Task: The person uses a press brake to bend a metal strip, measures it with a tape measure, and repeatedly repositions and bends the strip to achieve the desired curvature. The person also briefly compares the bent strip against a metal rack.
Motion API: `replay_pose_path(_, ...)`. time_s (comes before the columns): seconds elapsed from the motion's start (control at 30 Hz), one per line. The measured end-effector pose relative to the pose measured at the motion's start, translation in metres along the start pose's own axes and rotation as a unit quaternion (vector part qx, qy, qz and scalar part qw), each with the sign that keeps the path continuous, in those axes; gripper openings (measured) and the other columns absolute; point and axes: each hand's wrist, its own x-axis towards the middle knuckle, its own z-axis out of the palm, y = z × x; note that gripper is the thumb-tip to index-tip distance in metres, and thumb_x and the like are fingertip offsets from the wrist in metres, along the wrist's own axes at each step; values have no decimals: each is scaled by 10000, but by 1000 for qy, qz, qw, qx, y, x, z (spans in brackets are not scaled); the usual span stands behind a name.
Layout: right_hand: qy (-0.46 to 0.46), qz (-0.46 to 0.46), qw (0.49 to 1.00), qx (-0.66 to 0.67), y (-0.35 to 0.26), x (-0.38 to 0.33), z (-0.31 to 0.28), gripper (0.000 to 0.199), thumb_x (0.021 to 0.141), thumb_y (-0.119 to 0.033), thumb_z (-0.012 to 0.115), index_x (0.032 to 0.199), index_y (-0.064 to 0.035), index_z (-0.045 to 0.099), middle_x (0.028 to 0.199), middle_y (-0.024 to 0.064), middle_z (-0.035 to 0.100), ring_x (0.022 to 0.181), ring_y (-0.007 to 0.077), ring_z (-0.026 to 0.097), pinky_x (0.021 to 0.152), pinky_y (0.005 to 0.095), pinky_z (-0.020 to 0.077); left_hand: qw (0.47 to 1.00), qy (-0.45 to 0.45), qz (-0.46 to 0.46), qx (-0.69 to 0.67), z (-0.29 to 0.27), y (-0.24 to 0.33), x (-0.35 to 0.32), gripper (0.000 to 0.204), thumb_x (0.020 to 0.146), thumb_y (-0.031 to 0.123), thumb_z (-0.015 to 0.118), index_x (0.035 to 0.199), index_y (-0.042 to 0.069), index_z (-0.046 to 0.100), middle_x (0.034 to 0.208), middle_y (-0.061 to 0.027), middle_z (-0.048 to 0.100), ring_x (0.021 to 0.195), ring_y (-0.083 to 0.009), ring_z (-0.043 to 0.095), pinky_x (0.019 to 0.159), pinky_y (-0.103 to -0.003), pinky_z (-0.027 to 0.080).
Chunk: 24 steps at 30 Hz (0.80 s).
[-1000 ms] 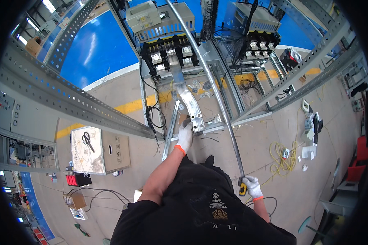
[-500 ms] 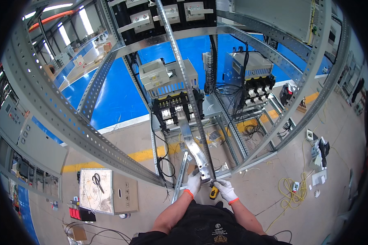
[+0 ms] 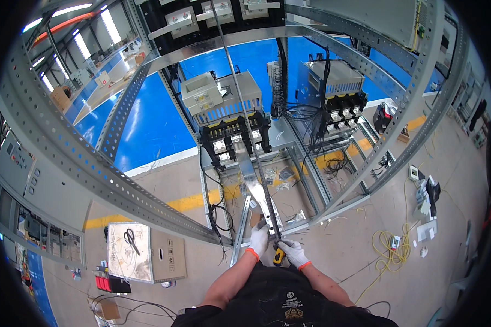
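Grey cabinet [image 3: 57, 191]: at the far left, its front set with small round controls.
Perforated post [image 3: 87, 166]: curves down past the cabinet, lined with holes.
Box [image 3: 169, 259]: on the floor, its pale top bearing black scissors [image 3: 130, 241].
Black cable [image 3: 218, 210]: looped just left of the bar [image 3: 251, 177].
Left unit [image 3: 240, 90]: a pale housing above black terminals [image 3: 210, 136].
Bar: flat bright metal, slanting from the terminals down to the gloved hands, bent partway, with holes near its lower end.
Left hand [image 3: 259, 238]: white glove, orange cuff, fingers narrow, gripping the bar at its lower end.
Tape measure [image 3: 279, 256]: yellow and black case between the two hands; its long blade runs up over the bar and across the left unit.
Right hand [image 3: 293, 253]: white glove, orange cuff, fingers bent, holding the tape measure by its case.
Right unit [image 3: 338, 82]: another pale housing, dark wires hanging beside it.
Yellow cord [image 3: 388, 260]: coiled loosely on the floor, well apart from the hands.
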Motion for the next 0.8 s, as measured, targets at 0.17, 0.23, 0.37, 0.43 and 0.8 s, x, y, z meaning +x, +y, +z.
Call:
replay_pose_path(0.17,34,2,999,-33,1,-1,-8,301,1037,-185,679,1246,28,713,1080,68,766,960,139,699,859,281,561,1000,-17,1,-13,5,-5,1,343,1000,15,529,1330,-46,602,1143,-119,686,917,-214,701,774,-350,604)
replay_pose_path(0.23,29,2,999,-41,2,3,-5,311,1037,-190,680,1252,32,711,1080,68,764,949,134,695,845,280,563,1000,-6,18,-10,-2,-8,7,346,998,14,533,1331,-52,603,1137,-121,691,918,-210,697,794,-345,594)
replay_pose_path(0.37,52,15,998,-38,1,1,-12,322,1038,-204,682,1254,32,713,1075,64,762,925,123,688,818,276,566,1000,4,4,-1,13,-6,3,360,991,19,551,1336,-72,601,1151,-120,695,968,-202,677,868,-340,556)
replay_pose_path(0.43,54,9,998,-40,2,-2,-8,326,1038,-211,683,1254,31,715,1071,62,762,915,118,686,808,273,566,1000,4,-5,-4,8,-3,-2,368,989,23,562,1340,-80,600,1174,-122,692,998,-201,666,894,-339,539)
replay_pose_path(0.8,67,-33,997,-23,9,1,-11,311,1035,-196,685,1245,31,717,1052,49,761,909,100,670,790,255,548,999,-6,-1,-44,8,-2,-1,327,1037,23,543,1356,-47,549,1080,-118,668,862,-225,664,783,-438,630)
